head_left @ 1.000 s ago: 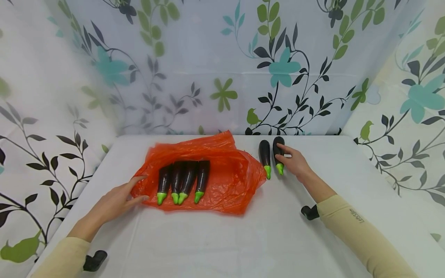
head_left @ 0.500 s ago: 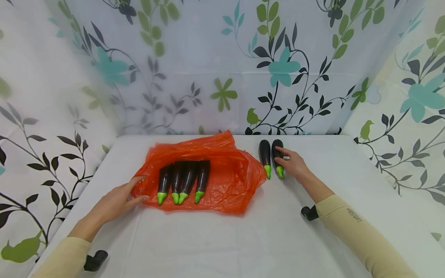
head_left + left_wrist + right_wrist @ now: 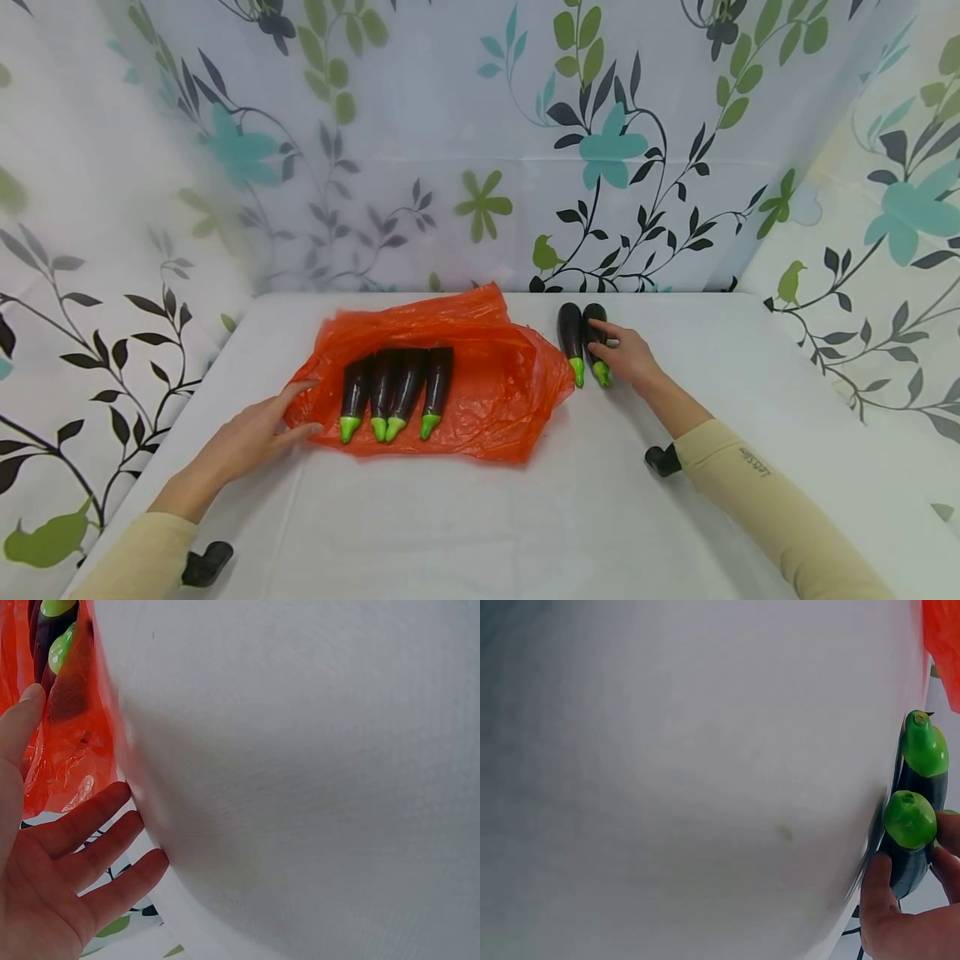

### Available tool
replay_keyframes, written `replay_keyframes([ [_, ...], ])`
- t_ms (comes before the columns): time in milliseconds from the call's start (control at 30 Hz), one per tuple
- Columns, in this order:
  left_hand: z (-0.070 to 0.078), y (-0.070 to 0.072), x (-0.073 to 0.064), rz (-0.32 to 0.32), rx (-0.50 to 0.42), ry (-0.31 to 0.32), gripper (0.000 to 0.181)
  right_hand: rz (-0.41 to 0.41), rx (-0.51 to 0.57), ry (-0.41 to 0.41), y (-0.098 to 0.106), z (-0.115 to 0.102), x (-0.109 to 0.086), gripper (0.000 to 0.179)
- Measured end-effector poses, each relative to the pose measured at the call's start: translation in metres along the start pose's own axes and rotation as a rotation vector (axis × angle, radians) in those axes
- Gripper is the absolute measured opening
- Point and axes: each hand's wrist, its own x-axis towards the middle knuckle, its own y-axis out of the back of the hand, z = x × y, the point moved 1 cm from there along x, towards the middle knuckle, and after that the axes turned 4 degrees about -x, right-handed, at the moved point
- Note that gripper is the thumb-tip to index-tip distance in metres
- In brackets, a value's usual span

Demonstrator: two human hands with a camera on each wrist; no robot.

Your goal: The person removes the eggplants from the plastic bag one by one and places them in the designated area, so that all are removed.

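Note:
My right hand [image 3: 626,357] pinches a dark eggplant [image 3: 596,313] with a green stem end, thumb on one side and fingers on the other, as the right wrist view shows. The eggplant lies on the table, close beside a second eggplant [image 3: 571,330]. Both have their green ends toward me. Left of them spreads a red plastic bag [image 3: 491,408], its mouth facing me. Several eggplants [image 3: 407,385] lie side by side in it, their far ends hidden by the bag. At the bag's left edge rests my left hand [image 3: 255,433], fingers extended and spread.
A white cloth covers the table [image 3: 420,533]. Behind it hangs a leaf-patterned curtain [image 3: 420,150], which continues along both sides. Black wrist devices show under each forearm, one by the left sleeve [image 3: 135,558] and one by the right sleeve [image 3: 765,492].
My right hand has slid its eggplant left and slightly toward me, closing the gap to the neighbouring eggplant. The left hand and the bag stay where they were.

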Motion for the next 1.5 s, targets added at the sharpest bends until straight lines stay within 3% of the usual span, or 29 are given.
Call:
replay_keyframes([
  [767,0.001,0.0,0.0,0.006,-0.002,-0.008,0.07,0.008,-0.025,0.032,0.001,-0.001,0.001,0.053],
  [1133,0.0,0.0,0.001,0.01,0.001,-0.019,0.069,0.057,0.011,0.006,0.016,-0.007,-0.002,0.054],
  [1500,-0.002,0.0,0.0,0.017,0.004,-0.022,0.069,0.09,0.068,0.033,0.02,-0.019,-0.008,0.056],
])
